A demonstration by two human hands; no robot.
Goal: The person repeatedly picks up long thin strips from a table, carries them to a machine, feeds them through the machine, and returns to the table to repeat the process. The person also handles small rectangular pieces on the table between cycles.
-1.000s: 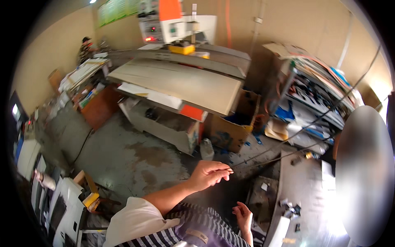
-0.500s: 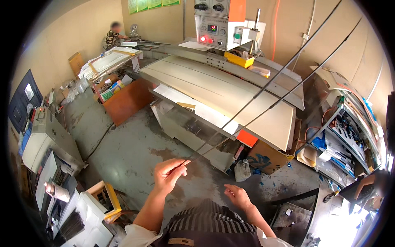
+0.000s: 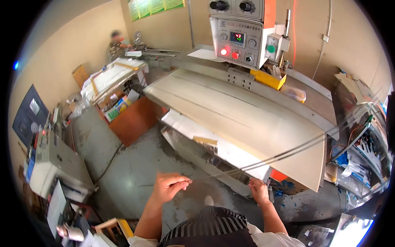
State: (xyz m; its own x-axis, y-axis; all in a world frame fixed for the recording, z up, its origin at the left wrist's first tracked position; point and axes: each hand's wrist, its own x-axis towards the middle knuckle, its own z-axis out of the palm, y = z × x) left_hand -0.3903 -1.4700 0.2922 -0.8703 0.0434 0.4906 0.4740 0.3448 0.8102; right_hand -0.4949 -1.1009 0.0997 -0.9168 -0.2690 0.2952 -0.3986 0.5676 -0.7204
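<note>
Feeding thin metal rods toward the press bench

My left hand [image 3: 169,186] is raised in front of my striped apron [image 3: 210,228], fingers pinched closed on the near end of the long, thin, shiny metal rods [image 3: 288,151]; my right hand [image 3: 259,191] sits lower and to the right, curled loosely about the same rods, though I cannot tell how firmly it grips. The rods run from my hands up to the right, across the near corner of the broad, pale flat bench top [image 3: 247,119]. I judge I am carrying or lining them up, so the next move calls for keeping both ends level and steady. Farther off stands the grey control box with red lamps [image 3: 238,35].
</note>
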